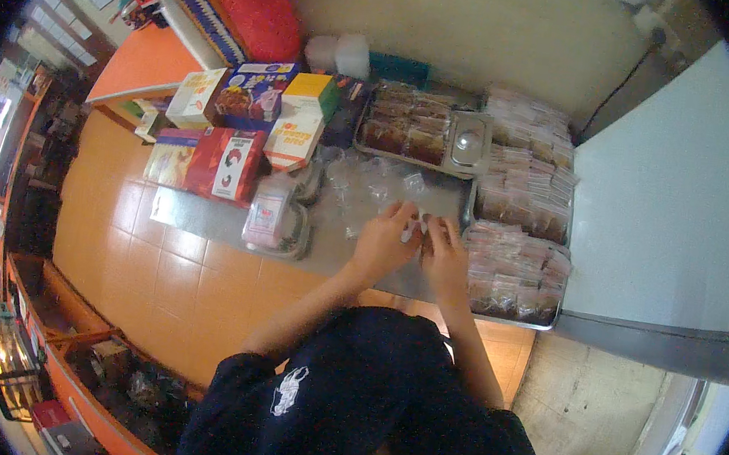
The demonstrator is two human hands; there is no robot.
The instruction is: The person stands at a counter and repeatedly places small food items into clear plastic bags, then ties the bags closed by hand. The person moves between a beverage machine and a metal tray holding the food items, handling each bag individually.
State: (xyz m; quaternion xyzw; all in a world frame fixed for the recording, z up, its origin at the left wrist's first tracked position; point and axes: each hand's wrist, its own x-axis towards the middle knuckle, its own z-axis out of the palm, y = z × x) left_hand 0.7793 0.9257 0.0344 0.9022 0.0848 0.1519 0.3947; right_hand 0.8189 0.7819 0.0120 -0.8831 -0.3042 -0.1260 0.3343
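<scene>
My left hand (381, 245) and my right hand (446, 252) meet over a grey work surface (430, 197). Between their fingertips they pinch a small whitish piece (411, 231), apparently plastic; its exact kind is too blurred to tell. Several small clear plastic bags (378, 186) lie flat just beyond my left hand. To the right of my right hand, a metal tray (556, 321) carries rows of small clear packets (518, 269) with brown contents.
Two more packet stacks (526, 187) fill the right side. Behind stands a metal pan (372, 152) of brown packets with a lid (470, 142) beside them. Clear plastic containers (273, 219) and several cardboard boxes (226, 161) sit at left. A pale blue panel (676, 205) bounds the far right.
</scene>
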